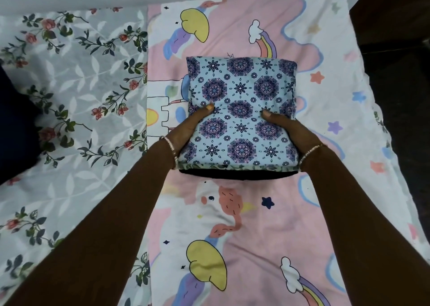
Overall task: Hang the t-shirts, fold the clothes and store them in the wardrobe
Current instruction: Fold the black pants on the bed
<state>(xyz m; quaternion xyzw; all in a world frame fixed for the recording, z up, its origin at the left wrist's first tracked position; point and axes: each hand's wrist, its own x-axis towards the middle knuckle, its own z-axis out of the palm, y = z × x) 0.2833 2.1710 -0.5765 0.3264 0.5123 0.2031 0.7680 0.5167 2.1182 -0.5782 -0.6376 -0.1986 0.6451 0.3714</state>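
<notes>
Head view: your left hand and right hand grip opposite sides of the folded stack, thumbs curled onto its blue mandala-print top. A black garment lies lowest. It looks raised slightly above the pink unicorn bedsheet, beside a floral sheet.

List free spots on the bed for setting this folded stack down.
Free: unicorn sheet nearside of the folded stack, between the forearms; the strip beyond it; floral sheet between the stack and the dark item at far left. Tight: the right strip toward the dark furniture. The left hand and right hand grip the stack's sides.
</notes>
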